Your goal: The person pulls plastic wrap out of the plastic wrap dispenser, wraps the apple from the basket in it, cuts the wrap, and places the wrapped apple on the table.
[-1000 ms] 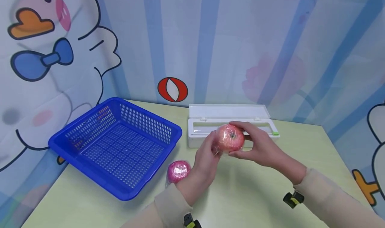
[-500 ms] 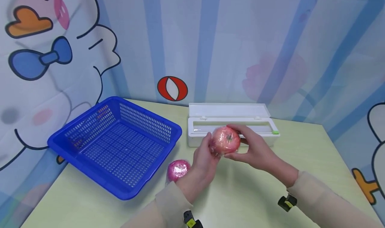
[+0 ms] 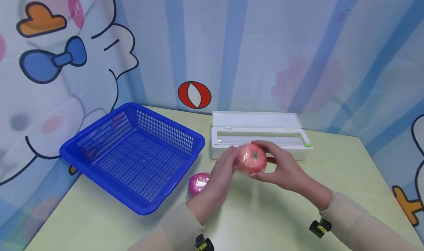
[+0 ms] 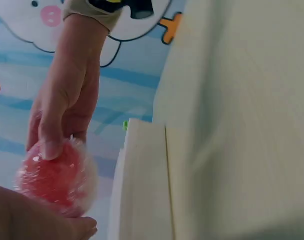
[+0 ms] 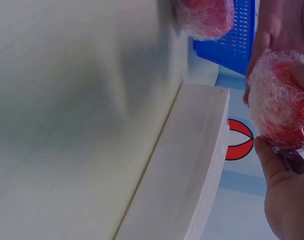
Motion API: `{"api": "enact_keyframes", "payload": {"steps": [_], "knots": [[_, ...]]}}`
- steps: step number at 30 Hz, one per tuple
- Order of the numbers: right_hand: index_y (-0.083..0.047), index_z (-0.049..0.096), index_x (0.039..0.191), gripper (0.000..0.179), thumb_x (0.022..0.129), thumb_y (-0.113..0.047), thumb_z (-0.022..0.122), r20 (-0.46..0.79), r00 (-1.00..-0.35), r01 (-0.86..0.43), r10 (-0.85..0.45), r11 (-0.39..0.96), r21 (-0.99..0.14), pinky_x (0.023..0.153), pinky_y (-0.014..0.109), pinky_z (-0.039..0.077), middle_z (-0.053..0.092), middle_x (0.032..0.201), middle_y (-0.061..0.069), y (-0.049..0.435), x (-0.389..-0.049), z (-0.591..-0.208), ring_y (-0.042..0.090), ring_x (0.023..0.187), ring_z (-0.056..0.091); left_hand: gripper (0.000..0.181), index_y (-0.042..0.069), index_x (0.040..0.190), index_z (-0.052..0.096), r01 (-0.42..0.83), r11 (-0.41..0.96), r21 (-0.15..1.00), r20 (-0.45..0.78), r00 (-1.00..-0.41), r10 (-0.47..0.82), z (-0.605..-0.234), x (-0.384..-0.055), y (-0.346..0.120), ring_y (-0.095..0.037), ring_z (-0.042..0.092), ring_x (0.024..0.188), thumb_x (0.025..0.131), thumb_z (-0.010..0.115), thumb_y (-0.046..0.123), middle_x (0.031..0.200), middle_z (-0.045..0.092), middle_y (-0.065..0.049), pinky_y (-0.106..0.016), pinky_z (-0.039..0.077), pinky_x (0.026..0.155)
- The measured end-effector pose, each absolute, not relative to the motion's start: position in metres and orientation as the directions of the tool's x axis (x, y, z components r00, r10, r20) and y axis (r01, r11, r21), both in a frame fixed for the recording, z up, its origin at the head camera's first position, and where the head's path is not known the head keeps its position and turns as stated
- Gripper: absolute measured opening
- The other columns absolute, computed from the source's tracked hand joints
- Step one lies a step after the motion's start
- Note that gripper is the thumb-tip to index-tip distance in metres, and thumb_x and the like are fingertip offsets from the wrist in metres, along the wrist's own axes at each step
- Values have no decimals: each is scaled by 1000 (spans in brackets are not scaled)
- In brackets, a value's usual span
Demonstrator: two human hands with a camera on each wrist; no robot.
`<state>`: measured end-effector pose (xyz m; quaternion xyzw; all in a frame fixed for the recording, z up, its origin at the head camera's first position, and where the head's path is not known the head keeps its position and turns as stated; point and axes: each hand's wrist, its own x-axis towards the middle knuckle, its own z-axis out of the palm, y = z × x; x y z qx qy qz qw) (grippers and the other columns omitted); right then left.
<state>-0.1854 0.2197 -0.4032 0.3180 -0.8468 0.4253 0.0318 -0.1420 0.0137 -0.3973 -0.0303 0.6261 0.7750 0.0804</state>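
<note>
A red apple (image 3: 249, 159) wrapped in clear cling film is held above the table between both hands. My left hand (image 3: 216, 183) cups its left side, most of the fingers hidden behind the fruit. From the right, my right hand (image 3: 285, 168) pinches it, thumb below and fingers above. Creased film shows around the apple (image 5: 279, 107) in the right wrist view. A second film-wrapped apple (image 3: 199, 182), deeper pink, sits on the table, partly behind my left wrist.
A blue perforated plastic basket (image 3: 175, 184) stands at the left. Behind the hands is a long white cling film dispenser (image 3: 256, 119), lid raised, with a green slider (image 3: 308, 144). A printed curtain (image 3: 251, 59) hangs along the table's back.
The held apple has shifted and turned slightly between the hands, both still gripping it. The head view has moved a little, so the basket and dispenser appear slightly higher and further right.
</note>
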Motion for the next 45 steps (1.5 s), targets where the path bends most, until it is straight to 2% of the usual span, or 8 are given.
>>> {"api": "enact_keyframes", "payload": {"steps": [8, 13, 17, 20, 24, 31, 39, 45], "knots": [[-8, 55, 149, 82, 79, -19, 98, 210, -785, -518, -582, 432, -738, 98, 39, 60, 63, 143, 7, 223, -172, -425, 25, 124, 64, 64, 18, 166, 39, 26, 295, 955, -16, -990, 137, -395, -119, -13, -36, 44, 153, 110, 53, 46, 167, 44, -10, -56, 41, 120], [-5, 55, 149, 81, 81, -20, 97, 177, -764, -518, -621, 424, -743, 100, 39, 60, 64, 142, 5, 222, -165, -441, 21, 123, 64, 72, 16, 168, 34, 153, 515, 843, 39, -974, 225, -396, -110, -33, -33, 36, 157, 108, 60, 45, 172, 36, -7, -59, 37, 122], [-4, 55, 149, 80, 82, -20, 95, 164, -751, -525, -640, 427, -736, 100, 42, 60, 64, 142, 6, 220, -165, -452, 20, 124, 64, 78, 12, 168, 34, 216, 635, 741, 40, -959, 279, -396, -104, -47, -22, 63, 122, 105, 66, 45, 174, 32, -7, -46, 53, 107], [-4, 54, 150, 80, 83, -22, 95, 133, -753, -516, -644, 453, -727, 100, 41, 60, 65, 142, 6, 217, -166, -457, 21, 124, 64, 78, 7, 165, 38, 266, 690, 674, 63, -950, 305, -399, -100, -54, -24, 64, 120, 103, 69, 41, 172, 35, -12, -47, 54, 105], [-2, 53, 150, 81, 83, -21, 94, 101, -752, -501, -651, 465, -730, 101, 41, 59, 64, 142, 7, 213, -167, -462, 24, 125, 65, 76, 0, 161, 43, 321, 729, 604, 97, -938, 333, -403, -95, -62, -38, 42, 153, 101, 73, 36, 168, 40, -20, -59, 42, 119], [-2, 52, 152, 83, 83, -22, 94, 61, -759, -480, -648, 494, -725, 104, 45, 57, 64, 144, 9, 213, -169, -468, 26, 127, 65, 78, 2, 162, 41, 333, 771, 543, 73, -933, 351, -407, -90, -69, -38, 42, 153, 100, 74, 37, 167, 41, -19, -56, 43, 119], [-5, 42, 162, 100, 83, -40, 93, 36, -778, -499, -627, 581, -643, 110, 56, 51, 57, 155, 12, 219, -163, -454, 32, 137, 59, 80, 12, 165, 41, 266, 812, 519, -30, -944, 328, -385, -91, -76, -35, 39, 156, 99, 74, 45, 171, 38, -12, -60, 42, 118], [-7, 48, 160, 85, 92, -42, 85, 61, -761, -571, -646, 623, -535, 112, 61, 47, 54, 158, 14, 232, -164, -412, 40, 144, 53, 82, 14, 166, 39, 244, 857, 453, -84, -946, 313, -353, -99, -92, -34, 35, 158, 99, 75, 45, 173, 34, -9, -62, 41, 118]]}}
